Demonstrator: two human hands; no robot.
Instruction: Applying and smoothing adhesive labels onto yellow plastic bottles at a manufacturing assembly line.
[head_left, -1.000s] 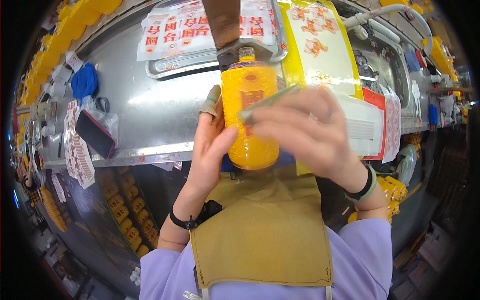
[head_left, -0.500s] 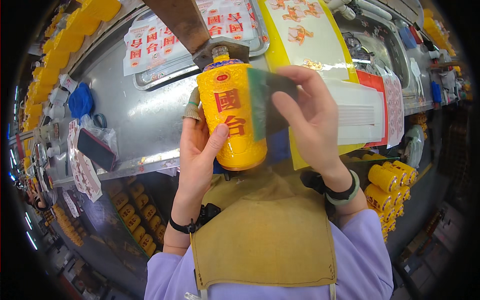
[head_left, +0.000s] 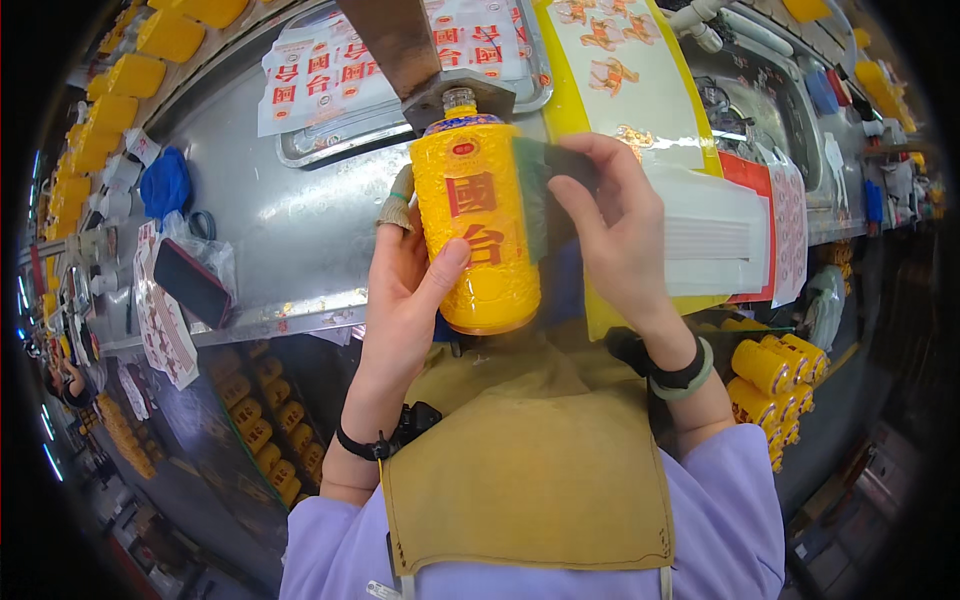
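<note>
Swung rightward, right hand pinches flat green sheet; left hand clasps embossed yellow bottle.

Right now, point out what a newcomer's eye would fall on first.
Most likely the yellow bottle, central, with red characters on its front and the left hand at its left side. Next, perhaps, the flat green tool the right hand holds at the bottle's right edge. Then the yellow-bordered sheet of orange figures beyond that hand.
</note>
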